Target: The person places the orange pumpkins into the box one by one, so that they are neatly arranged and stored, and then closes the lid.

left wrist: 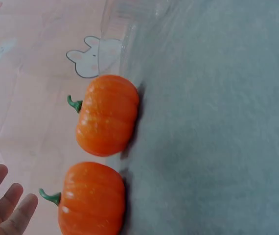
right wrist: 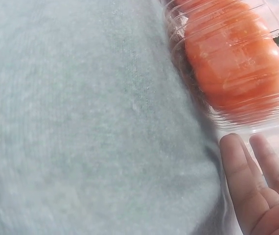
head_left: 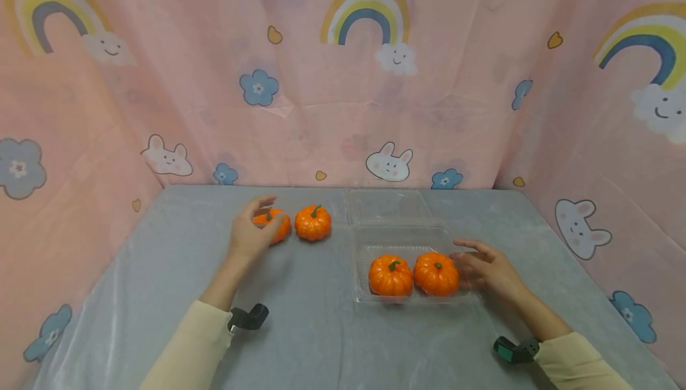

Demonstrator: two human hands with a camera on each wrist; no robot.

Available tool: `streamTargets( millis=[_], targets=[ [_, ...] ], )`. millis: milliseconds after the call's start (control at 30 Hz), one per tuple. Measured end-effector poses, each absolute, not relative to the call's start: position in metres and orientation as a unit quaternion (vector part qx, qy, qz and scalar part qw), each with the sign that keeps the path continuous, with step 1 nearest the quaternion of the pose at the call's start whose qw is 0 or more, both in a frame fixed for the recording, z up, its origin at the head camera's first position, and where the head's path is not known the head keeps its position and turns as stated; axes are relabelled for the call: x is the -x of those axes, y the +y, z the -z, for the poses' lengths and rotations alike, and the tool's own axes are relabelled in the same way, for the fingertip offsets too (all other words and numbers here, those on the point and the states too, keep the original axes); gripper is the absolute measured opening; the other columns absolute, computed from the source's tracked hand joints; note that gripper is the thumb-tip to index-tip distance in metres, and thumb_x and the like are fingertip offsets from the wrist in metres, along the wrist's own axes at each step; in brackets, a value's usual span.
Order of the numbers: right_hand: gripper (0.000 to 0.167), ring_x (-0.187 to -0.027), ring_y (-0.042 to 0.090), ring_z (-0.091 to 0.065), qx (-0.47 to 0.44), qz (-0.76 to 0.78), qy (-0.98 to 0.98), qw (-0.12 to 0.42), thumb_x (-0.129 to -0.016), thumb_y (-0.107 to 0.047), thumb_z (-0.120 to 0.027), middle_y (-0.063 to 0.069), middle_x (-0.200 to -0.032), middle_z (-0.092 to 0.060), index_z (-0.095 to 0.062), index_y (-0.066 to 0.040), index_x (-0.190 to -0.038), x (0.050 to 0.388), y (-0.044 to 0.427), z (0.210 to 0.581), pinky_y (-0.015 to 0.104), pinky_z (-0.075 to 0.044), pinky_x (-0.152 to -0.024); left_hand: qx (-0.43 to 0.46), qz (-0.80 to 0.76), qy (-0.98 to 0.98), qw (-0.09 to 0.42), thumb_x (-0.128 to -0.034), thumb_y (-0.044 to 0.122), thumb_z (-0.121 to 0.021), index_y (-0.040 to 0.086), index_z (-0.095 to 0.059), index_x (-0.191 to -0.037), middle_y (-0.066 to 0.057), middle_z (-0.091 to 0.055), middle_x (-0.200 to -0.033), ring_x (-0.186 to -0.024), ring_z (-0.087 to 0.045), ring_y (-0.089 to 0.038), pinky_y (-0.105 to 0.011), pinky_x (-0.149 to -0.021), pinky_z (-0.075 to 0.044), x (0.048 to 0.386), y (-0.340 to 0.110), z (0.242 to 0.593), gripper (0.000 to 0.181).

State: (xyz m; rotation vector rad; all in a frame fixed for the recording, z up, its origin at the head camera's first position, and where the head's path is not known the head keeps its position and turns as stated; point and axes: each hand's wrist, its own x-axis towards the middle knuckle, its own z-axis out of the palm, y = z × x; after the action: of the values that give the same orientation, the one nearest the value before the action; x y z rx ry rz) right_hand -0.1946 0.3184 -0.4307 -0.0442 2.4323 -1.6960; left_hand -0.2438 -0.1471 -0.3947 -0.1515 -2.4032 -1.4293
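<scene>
Two small orange pumpkins with green stems stand on the table at the left: the left pumpkin [head_left: 281,227] and its neighbour [head_left: 313,223]. My left hand [head_left: 252,232] hovers over the left one, fingers spread and partly covering it; the left wrist view shows the fingers apart from the pumpkin [left wrist: 91,199]. A clear plastic clamshell box [head_left: 370,236] holds two more pumpkins side by side, one left [head_left: 390,275] and one right [head_left: 436,274]. My right hand [head_left: 495,274] is at the box's right end, its extended fingertips [right wrist: 233,144] close against the wall; contact is unclear.
Behind the box its clear lid [head_left: 390,205] lies open, reaching towards the table's back edge. A grey cloth covers the table [head_left: 300,330]. A pink patterned curtain [head_left: 332,122] rises behind and along both sides.
</scene>
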Motion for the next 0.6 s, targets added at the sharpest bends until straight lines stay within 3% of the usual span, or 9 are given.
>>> streamTargets(
  millis=[367,600],
  targets=[
    [0.057,-0.088,0.011,-0.069,0.009,0.568,0.818,0.087,-0.099,-0.032,-0.052,0.027,-0.131,-0.056,-0.037,0.000,-0.143,0.195,0.318,0.430,0.038,-0.060,-0.072,-0.007,0.508,-0.845,0.168,-0.0876,0.024,-0.066,0.010,-0.060,-0.126,-0.011,-0.054,-0.135,-0.120,-0.053,-0.034,-0.048,-0.095,-0.050,0.253,-0.164,0.411,0.041],
    [0.055,-0.088,0.012,-0.070,0.016,0.574,0.814,0.086,-0.099,-0.031,-0.053,0.027,-0.130,-0.057,-0.039,0.000,-0.142,0.194,0.318,0.430,0.039,-0.060,-0.071,-0.038,0.508,-0.849,0.140,-0.0899,0.030,-0.063,0.010,-0.057,-0.130,-0.012,-0.052,-0.138,-0.122,-0.051,-0.035,-0.051,-0.098,-0.047,0.260,-0.174,0.423,0.045]
  ],
)
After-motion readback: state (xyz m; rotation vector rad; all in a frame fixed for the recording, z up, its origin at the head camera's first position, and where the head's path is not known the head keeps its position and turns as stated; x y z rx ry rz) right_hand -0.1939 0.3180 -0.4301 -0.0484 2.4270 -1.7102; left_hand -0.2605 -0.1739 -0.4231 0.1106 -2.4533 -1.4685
